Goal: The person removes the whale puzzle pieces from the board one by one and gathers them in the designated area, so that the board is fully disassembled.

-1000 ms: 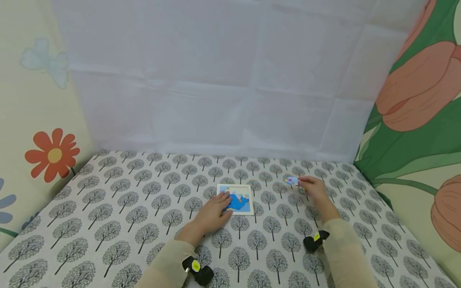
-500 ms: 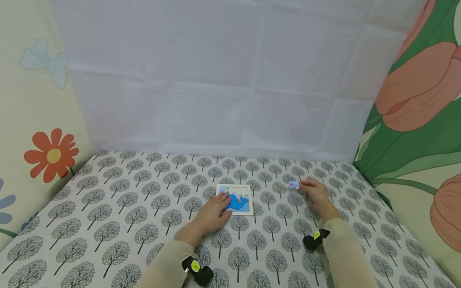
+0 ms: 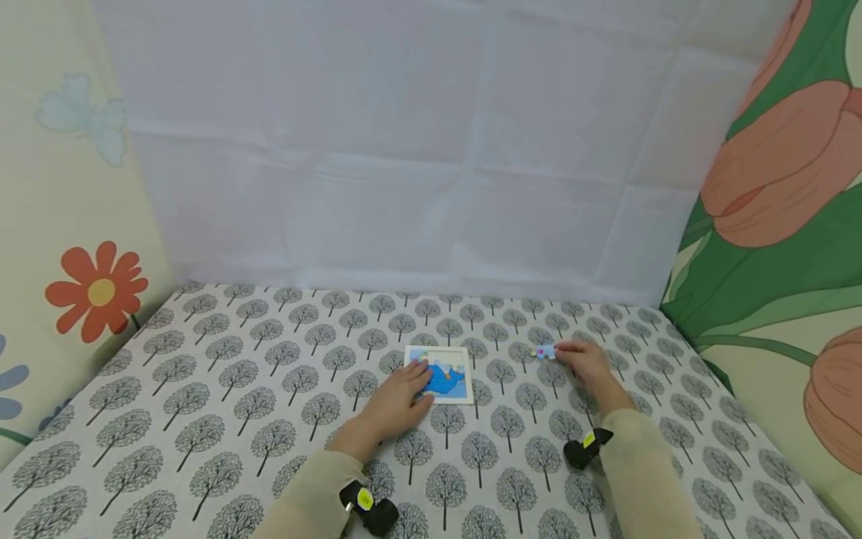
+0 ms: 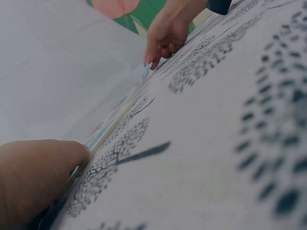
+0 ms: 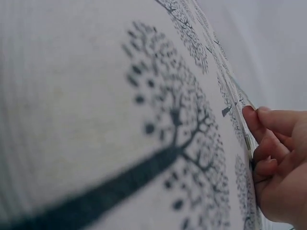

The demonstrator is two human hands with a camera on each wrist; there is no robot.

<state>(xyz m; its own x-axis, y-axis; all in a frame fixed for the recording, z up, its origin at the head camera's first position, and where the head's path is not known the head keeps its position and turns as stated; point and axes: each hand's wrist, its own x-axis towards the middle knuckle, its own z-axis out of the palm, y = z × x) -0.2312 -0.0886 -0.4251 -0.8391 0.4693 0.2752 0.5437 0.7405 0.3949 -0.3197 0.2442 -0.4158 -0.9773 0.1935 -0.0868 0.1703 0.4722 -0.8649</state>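
Note:
My left hand (image 3: pixel 397 397) rests on the left part of a small white-framed jigsaw puzzle (image 3: pixel 447 379) with a blue whale picture. Its fingers lie over the picture, and the thumb is by the near edge; the hand covers that corner. In the left wrist view the thumb (image 4: pixel 43 172) touches the frame's edge. My right hand (image 3: pixel 592 367) pinches a light-blue puzzle piece (image 3: pixel 545 352) with pink and yellow spots between thumb and fingertips, right of the frame. Close up, the right hand (image 5: pixel 283 158) has its other fingers curled near the cloth. The piece is just a thin edge there.
The table is covered by a white cloth (image 3: pixel 289 419) printed with grey trees. A white sheet (image 3: pixel 404 165) hangs behind it. A small yellowish edge (image 5: pixel 248 143) shows beside the right fingers; what it belongs to is unclear.
My right hand has come slightly nearer and to the left with the puzzle piece, whose angle has shifted. The left hand and the framed puzzle have stayed in place.

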